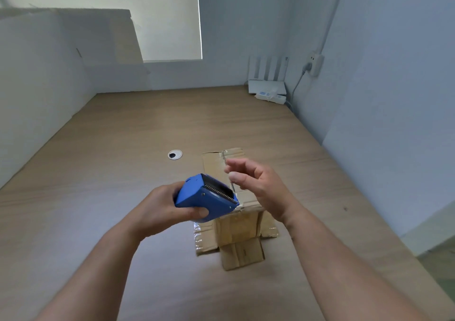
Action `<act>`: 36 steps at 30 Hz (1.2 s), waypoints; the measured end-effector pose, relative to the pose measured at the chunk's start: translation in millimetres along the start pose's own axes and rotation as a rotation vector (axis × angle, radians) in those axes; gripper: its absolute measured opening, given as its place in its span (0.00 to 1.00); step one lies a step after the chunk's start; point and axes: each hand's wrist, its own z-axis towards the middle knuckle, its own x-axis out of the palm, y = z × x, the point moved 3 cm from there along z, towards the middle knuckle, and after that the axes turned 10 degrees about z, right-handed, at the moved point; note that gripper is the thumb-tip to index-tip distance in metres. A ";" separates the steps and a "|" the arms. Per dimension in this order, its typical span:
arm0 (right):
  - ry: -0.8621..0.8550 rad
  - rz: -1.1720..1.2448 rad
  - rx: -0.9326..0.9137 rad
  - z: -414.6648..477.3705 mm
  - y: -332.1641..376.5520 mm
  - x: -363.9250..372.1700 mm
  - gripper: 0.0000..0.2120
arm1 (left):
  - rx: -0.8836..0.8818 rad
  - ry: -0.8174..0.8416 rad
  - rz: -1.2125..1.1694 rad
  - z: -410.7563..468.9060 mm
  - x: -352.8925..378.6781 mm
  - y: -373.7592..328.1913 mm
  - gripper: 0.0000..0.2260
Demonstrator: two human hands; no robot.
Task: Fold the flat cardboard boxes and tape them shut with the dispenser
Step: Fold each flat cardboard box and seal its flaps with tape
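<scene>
A small brown cardboard box [236,232] stands on the wooden table [123,173], its top flaps folded down and a strip of clear tape running along the top seam. Loose flaps spread out at its base. My left hand [167,210] grips a blue tape dispenser [206,195], whose toothed blade sits at the near top edge of the box. Just above the box top hovers my right hand [256,185], thumb and forefinger close together at the tape strip; whether they pinch the tape I cannot tell.
A round cable grommet [175,154] sits in the table left of the box. A white router [267,79] and a power strip [270,96] lie at the far right corner. White walls close in on both sides.
</scene>
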 end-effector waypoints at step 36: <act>-0.510 -0.146 0.030 -24.2 -27.5 -54.1 0.11 | -0.251 -0.005 0.230 -32.9 -56.8 7.1 0.44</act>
